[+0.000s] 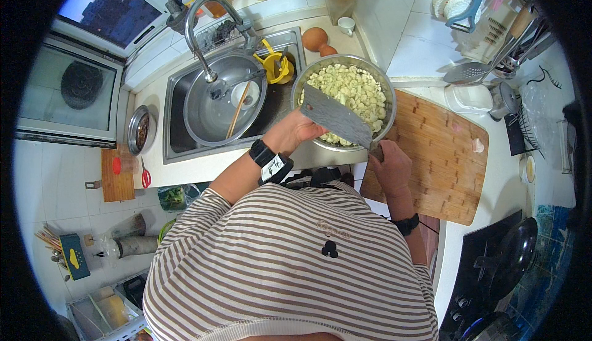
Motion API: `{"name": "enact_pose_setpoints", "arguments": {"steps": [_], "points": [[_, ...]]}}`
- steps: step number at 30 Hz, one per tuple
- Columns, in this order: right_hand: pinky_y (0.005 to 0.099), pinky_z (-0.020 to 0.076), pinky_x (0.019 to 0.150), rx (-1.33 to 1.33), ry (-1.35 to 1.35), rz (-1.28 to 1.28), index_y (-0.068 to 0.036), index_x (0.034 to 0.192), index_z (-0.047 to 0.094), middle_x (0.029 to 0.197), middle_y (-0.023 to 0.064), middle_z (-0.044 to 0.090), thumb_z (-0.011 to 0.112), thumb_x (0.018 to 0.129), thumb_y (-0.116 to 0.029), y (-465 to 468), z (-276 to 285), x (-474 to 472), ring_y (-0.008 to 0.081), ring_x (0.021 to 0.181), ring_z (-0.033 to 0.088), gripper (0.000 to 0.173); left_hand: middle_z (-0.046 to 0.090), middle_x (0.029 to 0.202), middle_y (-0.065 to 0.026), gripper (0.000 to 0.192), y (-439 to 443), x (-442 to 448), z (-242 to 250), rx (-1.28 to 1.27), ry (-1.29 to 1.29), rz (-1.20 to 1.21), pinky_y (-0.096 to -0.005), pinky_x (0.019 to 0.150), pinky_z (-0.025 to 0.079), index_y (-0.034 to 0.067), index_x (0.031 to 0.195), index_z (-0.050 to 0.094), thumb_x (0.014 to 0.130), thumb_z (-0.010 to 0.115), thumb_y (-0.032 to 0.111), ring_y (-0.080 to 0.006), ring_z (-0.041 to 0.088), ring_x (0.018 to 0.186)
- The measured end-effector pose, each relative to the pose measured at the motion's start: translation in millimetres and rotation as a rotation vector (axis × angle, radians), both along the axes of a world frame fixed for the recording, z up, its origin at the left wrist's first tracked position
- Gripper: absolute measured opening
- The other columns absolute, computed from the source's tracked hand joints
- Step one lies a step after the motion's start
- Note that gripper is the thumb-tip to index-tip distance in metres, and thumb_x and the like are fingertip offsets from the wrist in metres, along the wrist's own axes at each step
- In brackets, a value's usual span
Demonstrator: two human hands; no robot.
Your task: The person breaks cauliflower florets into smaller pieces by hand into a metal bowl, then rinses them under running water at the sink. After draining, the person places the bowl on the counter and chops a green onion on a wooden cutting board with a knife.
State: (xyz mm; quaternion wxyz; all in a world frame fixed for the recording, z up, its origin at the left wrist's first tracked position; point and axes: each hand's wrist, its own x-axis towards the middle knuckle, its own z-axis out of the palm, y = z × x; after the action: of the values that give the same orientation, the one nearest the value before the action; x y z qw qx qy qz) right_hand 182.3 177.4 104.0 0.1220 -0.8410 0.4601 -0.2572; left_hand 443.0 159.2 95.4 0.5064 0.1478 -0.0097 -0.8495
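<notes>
A cleaver (335, 115) with a wide grey blade is held over a metal bowl (391, 109). My right hand (392, 167) is wrapped around its handle, near the bowl's front rim. At the blade's near-left side is my left hand (293, 133), its fingers partly hidden by the blade; whether they grip it cannot be told. Chopped cauliflower florets (365, 89) fill much of the bowl, partly covered by the blade. To the right lies a wooden cutting board (434, 160), with a small pale scrap (477, 145) near its right edge.
Left of the bowl, a sink (173, 149) holds a large metal basin (199, 123) under a curved faucet (192, 31). Red-handled scissors (146, 177) lie at the counter's left end. A black pan (515, 253) sits on the stove at right. Cooking utensils (467, 72) stand at the back right.
</notes>
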Motion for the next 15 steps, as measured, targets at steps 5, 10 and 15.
{"name": "enact_pose_setpoints", "arguments": {"steps": [5, 10, 15], "points": [[0.0394, 0.0469, 0.060, -0.002, 0.003, 0.003, -0.008, 0.091, 0.053, 0.081, 0.0100, 0.058, 0.075, 0.064, -0.016, -1.7, -4.6, -3.1, 0.0315, 0.073, 0.060, 0.036, 0.062, 0.114, -0.0151, 0.026, -0.3, -2.3, 8.3, -0.038, -0.084, -0.017, -0.0372, 0.086, 0.054, 0.000, 0.117, 0.055, 0.093, 0.049, 0.010, -0.0248, 0.064, 0.096], [0.0393, 0.0481, 0.062, 0.039, -0.045, -0.015, -0.007, 0.092, 0.055, 0.082, 0.0117, 0.060, 0.076, 0.065, -0.017, -4.0, -10.1, -7.9, 0.0334, 0.076, 0.061, 0.035, 0.064, 0.103, -0.0125, 0.021, -1.5, -5.4, 14.8, 0.011, -0.292, 0.009, -0.0326, 0.079, 0.055, 0.000, 0.111, 0.056, 0.093, 0.050, 0.009, -0.0201, 0.064, 0.087], [0.0428, 0.0493, 0.067, 0.449, -0.015, -0.199, -0.005, 0.094, 0.056, 0.085, 0.0172, 0.064, 0.068, 0.080, -0.032, -11.8, -8.4, -22.7, 0.0374, 0.080, 0.062, 0.032, 0.060, 0.091, -0.0072, 0.012, -7.9, 5.1, 10.8, -0.029, -0.450, -0.122, -0.0256, 0.066, 0.050, 0.000, 0.102, 0.054, 0.092, 0.052, 0.006, -0.0142, 0.059, 0.075]]}}
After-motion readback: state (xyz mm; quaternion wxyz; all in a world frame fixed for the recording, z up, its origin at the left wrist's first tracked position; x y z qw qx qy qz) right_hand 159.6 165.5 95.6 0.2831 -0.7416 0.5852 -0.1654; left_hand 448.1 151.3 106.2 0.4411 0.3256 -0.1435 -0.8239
